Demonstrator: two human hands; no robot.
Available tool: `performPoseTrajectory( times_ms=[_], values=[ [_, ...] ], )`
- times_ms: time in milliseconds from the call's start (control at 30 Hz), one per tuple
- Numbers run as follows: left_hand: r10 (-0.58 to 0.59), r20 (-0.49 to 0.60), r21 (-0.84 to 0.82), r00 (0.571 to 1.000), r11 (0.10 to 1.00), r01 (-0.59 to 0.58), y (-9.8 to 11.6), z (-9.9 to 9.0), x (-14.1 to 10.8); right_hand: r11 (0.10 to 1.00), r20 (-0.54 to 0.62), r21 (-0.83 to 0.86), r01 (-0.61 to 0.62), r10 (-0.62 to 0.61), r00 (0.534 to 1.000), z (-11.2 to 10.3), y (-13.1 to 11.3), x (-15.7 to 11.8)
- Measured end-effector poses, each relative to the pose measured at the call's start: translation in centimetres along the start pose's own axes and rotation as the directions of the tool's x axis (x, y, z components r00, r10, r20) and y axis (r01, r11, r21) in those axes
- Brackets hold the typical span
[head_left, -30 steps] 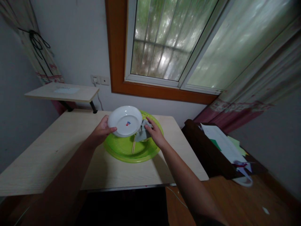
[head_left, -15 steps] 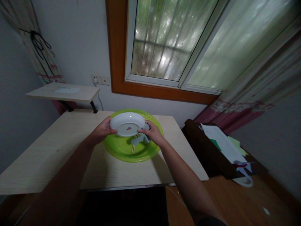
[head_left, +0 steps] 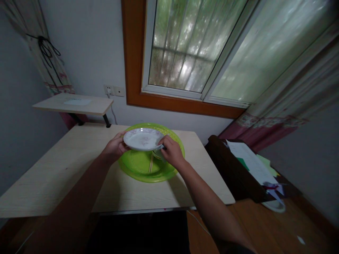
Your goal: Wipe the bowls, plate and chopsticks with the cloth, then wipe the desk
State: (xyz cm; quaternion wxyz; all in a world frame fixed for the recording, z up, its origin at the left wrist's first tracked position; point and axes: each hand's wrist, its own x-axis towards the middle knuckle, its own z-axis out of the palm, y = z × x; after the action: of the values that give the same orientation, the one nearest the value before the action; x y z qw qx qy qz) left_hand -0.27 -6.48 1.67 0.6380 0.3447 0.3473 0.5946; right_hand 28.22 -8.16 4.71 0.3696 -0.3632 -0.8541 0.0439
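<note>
A white plate (head_left: 144, 138) with a faint pattern on its upper face is tilted above a bright green plastic basin (head_left: 137, 175). My left hand (head_left: 116, 149) grips its left rim, thumb hidden by the plate. At the right rim, my right hand (head_left: 171, 150) is closed with curled fingers; a bit of grey cloth (head_left: 161, 146) shows between them and the plate, the rest hidden. Inside the basin lie chopsticks (head_left: 151, 163) and a pale, rounded thing (head_left: 158, 155) that is partly covered and hard to make out.
The basin stands on a light wooden table (head_left: 106, 190). A small raised shelf (head_left: 74, 103) with a paper on it is at the back left. Right of the table, a dark brown piece of furniture (head_left: 230, 165) bears papers (head_left: 251, 160). A window (head_left: 185, 53) is behind.
The plate has been turned over: its underside with a small coloured mark faced me, now its patterned face does. The grey cloth, which hung below my right hand, is mostly out of sight.
</note>
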Motion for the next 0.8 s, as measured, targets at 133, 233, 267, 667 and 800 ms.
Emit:
performPoseTrajectory(
  times_ms=[133,233,267,667,800],
  values=[
    [-0.204,0.057,-0.021,0.977,0.979,0.205,0.0,0.0,0.0,0.992,0.051,-0.120,0.036,-0.030,0.998,0.7,0.8,-0.6],
    [-0.165,0.042,0.025,0.985,0.986,0.164,-0.2,0.5,-0.5,0.991,0.077,-0.129,0.041,-0.031,0.997,1.0,1.0,-0.7],
    [-0.134,0.028,0.030,0.991,0.991,0.133,-0.2,0.7,-0.6,0.993,0.073,-0.112,0.035,-0.027,0.997,0.9,1.1,-0.7],
    [0.042,-0.142,0.045,0.989,0.998,-0.036,1.0,1.4,-2.2,0.985,-0.135,0.019,-0.171,0.172,0.976,-1.5,4.4,0.5],
    [0.014,-0.179,0.061,0.984,0.998,-0.003,0.9,2.0,-2.8,0.973,-0.244,0.010,-0.229,0.225,0.943,-2.3,5.5,1.9]
  ],
)
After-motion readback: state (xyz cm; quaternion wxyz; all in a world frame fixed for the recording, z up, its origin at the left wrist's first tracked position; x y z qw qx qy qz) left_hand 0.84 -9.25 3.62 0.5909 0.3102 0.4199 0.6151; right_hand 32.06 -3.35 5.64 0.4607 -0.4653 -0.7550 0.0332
